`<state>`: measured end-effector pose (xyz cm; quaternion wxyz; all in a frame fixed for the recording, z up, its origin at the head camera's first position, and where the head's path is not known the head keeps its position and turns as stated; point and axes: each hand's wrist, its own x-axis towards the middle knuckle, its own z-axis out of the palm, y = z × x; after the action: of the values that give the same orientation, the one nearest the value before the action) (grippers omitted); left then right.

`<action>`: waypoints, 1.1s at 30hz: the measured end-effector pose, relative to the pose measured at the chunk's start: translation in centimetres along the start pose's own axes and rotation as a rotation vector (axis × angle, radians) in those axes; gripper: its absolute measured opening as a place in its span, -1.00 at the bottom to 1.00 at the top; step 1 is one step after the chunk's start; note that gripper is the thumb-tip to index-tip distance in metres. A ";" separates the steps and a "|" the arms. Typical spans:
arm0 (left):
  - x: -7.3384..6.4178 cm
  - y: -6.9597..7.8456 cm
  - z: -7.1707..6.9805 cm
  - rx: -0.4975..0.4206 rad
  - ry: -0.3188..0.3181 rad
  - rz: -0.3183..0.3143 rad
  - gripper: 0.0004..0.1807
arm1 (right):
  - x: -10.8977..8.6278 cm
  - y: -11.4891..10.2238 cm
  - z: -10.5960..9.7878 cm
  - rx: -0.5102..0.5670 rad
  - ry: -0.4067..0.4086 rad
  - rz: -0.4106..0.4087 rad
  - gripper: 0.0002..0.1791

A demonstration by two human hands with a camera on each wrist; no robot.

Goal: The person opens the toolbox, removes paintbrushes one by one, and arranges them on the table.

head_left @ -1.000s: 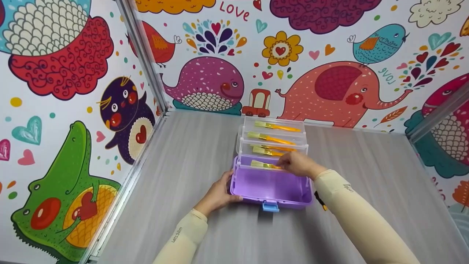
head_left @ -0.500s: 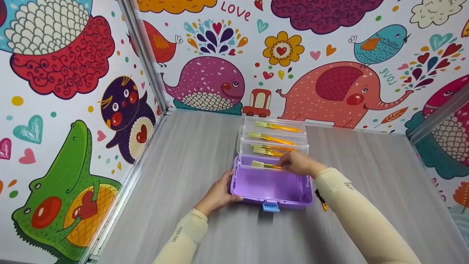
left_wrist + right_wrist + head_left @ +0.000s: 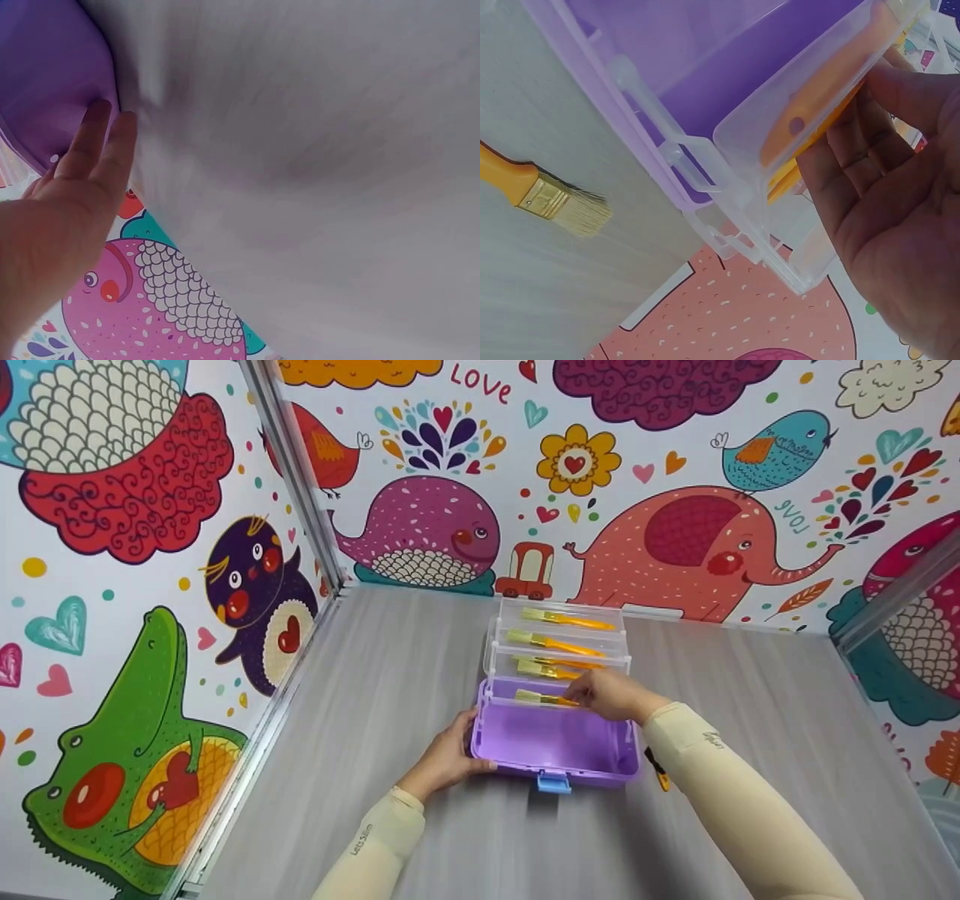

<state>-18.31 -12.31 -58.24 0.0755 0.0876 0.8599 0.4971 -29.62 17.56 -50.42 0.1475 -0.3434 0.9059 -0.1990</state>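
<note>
Hardly anything has moved since the earlier head frames; at most the right hand and the front brush shift slightly, while the box and left hand keep their places.

At the left, the left hand [image 3: 448, 754] lies against the side of the purple box [image 3: 547, 739], fingers nearly straight, thumb at the front corner. Were that support to ease, the box might slide on the table [image 3: 360, 697] under a push from the other side.

The front brush [image 3: 541, 698] lies along the clear front tray [image 3: 744, 131], below further brushes behind it. The right hand [image 3: 609, 695] pinches its handle, fingers bent in; how firmly, I cannot tell. Pulling or pressing there could make the hinged tray swing, or knock neighbouring handles.

At the right, a loose brush [image 3: 660, 776] lies on the table near the sleeve [image 3: 716, 765], which could nudge it.
</note>
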 end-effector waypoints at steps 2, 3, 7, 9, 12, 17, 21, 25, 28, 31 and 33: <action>0.0 0.1 0.0 -0.008 -0.004 -0.004 0.08 | -0.1 0.0 0.0 0.004 0.002 0.018 -0.68; 0.0 0.1 0.1 -0.010 -0.007 -0.007 0.08 | -0.2 0.0 0.0 0.004 0.003 0.030 -0.68; 0.1 0.2 0.2 -0.025 -0.009 -0.013 0.09 | -0.5 -0.2 0.1 -0.006 0.018 0.068 -0.71; 0.1 0.2 0.3 -0.033 -0.009 -0.015 0.09 | -0.6 -0.3 0.1 -0.022 0.032 0.072 -0.71; 0.1 0.2 0.4 -0.031 -0.010 -0.006 0.08 | -0.8 -0.3 0.1 -0.045 0.059 0.094 -0.70; 0.1 0.3 0.4 -0.015 -0.011 -0.016 0.07 | -1.3 -0.4 -0.1 -0.065 0.100 0.138 -0.71; 0.2 0.4 0.4 -0.019 -0.009 -0.032 0.07 | -1.8 -0.5 -0.5 -0.066 0.143 0.129 -0.72; 0.2 0.3 0.3 -0.029 -0.002 -0.007 0.10 | -2.8 -0.4 -1.0 -0.041 0.178 0.133 -0.67; 0.2 0.1 0.2 -0.040 0.002 0.003 0.15 | -3.7 -0.1 -1.3 0.003 0.184 0.154 -0.64; 0.1 -0.1 0.1 -0.049 0.001 -0.010 0.19 | -4.9 0.6 -1.7 0.064 0.200 0.150 -0.63; 0.1 -0.2 0.0 -0.041 0.001 -0.022 0.21 | -5.7 1.3 -1.9 0.102 0.225 0.145 -0.63</action>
<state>-18.42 -12.39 -58.37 0.0824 0.0762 0.8506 0.5138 -27.01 22.86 -48.57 0.0762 -0.2448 0.9279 -0.2708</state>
